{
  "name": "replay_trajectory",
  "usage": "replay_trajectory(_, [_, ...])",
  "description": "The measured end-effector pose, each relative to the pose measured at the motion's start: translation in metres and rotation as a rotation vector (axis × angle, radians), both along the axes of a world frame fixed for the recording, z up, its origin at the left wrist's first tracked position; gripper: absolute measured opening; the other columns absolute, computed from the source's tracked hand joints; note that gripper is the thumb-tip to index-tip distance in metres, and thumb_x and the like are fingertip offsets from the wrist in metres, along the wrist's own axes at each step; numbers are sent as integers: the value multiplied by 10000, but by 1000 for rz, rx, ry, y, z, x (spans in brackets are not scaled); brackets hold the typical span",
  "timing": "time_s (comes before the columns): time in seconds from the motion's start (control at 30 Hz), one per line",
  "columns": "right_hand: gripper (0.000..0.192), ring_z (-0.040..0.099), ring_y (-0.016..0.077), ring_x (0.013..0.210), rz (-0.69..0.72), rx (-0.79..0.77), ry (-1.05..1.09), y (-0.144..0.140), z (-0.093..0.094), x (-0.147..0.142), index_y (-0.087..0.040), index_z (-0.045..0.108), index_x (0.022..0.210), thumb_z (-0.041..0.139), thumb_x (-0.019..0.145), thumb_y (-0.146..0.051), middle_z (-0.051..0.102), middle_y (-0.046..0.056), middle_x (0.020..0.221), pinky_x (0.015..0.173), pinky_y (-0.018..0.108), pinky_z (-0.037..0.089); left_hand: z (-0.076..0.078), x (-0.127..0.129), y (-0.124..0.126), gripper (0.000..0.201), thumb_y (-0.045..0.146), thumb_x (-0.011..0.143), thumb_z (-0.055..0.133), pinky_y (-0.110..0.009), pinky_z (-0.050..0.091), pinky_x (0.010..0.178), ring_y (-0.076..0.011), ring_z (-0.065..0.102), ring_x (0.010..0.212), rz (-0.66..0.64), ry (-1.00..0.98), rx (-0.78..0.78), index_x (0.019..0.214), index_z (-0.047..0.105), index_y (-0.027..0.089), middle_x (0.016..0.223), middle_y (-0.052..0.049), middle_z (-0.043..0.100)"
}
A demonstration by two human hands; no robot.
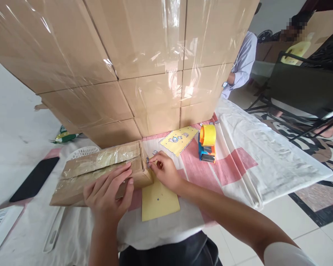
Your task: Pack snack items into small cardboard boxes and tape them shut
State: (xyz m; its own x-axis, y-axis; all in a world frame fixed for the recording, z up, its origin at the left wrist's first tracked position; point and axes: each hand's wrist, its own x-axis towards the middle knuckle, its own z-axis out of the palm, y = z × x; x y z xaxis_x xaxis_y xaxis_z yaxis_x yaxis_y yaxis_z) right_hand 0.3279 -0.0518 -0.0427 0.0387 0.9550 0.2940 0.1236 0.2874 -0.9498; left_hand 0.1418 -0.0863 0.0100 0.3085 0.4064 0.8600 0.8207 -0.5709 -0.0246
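A brown cardboard box (pixel 100 159) covered in shiny tape lies on the cloth-covered table, its right end near the middle. My left hand (pixel 109 190) rests on its top and front edge with fingers stretched out. At the box's right end, my right hand (pixel 163 170) pinches a small dark grey-blue piece (pixel 148 161) between thumb and finger, too small to name. Below that hand a plain yellow sheet (pixel 159 203) is partly tucked under the box. Farther back lies a yellow patterned sheet (pixel 180 139) with small cut-out-like pictures on it.
A tape dispenser (pixel 207 143) with yellow tape stands right of the sheets. Plastic-wrapped stacked cartons (pixel 155 92) fill the back. On the left are a black flat object (pixel 34 179) and a white perforated utensil (pixel 83 152). A person's sleeve (pixel 245 55) shows behind the cartons.
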Motion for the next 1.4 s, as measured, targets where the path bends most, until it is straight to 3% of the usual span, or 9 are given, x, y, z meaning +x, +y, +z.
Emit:
replay_trajectory(0.47, [278,564,149,777,223,-183,140,-9,2,2,-222,811,929,575,793,-172,582,10,833,724,298,456,-4,-7,3,208,174,851,676,-367,392,823,-214,736,897,-9,-10,5,1049,704,235,1052,-18,799])
replay_trajectory(0.6, [335,573,154,829,138,-166,117,0,3,11,-239,823,988,561,794,-166,611,23,894,784,309,472,-4,-10,3,199,181,858,672,-369,394,813,-216,736,886,-9,-12,1,1046,704,238,1051,-19,799])
replay_trajectory(0.77, [414,561,139,791,442,-174,14,9,-3,19,-274,787,1150,634,779,-171,622,18,963,769,314,492,-4,-17,3,197,176,850,678,-360,391,826,-208,729,869,-5,-16,8,1032,697,248,1035,-12,801])
replay_trajectory(0.83, [570,589,161,878,380,-161,-57,10,-4,22,-282,680,1342,686,777,-207,589,72,1211,801,339,516,-4,-20,2,204,175,853,671,-363,390,835,-211,730,878,-12,-9,1,1040,695,252,1042,-15,799])
replay_trajectory(0.9, [962,583,233,1139,431,-107,-157,9,-1,24,-318,354,1590,785,732,-259,385,123,1532,912,383,524,-4,-21,0,217,180,852,662,-368,392,847,-215,731,887,-16,-16,-2,1053,695,256,1051,-17,798])
replay_trajectory(0.97, [1348,376,318,1443,554,-34,-269,7,4,22,-337,-9,1644,896,646,-330,137,124,1682,1089,438,446,-4,-22,-1,226,179,846,650,-376,402,847,-222,733,883,-40,-35,9,1054,701,252,1049,-22,798])
replay_trajectory(1.03, [1517,168,344,1555,600,8,-337,5,9,15,-324,-161,1619,948,588,-414,52,122,1709,1204,462,321,-6,-24,-3,233,172,830,641,-385,423,817,-229,738,857,-98,-45,35,1042,711,237,1029,-32,801])
replay_trajectory(1.17, [1660,353,351,1475,517,-5,-344,1,15,-2,-349,-245,1588,983,480,-498,178,147,1656,1166,443,387,-24,-33,-6,234,207,819,610,-435,447,808,-260,736,833,-162,-76,144,1022,722,241,988,-43,803])
replay_trajectory(1.4, [1570,487,316,1325,337,20,-273,-7,30,5,-358,-75,1636,985,486,-491,396,111,1506,1091,437,457,-60,-38,-11,314,238,748,722,-491,510,864,-318,680,958,-155,-115,237,1055,671,277,1078,-102,744])
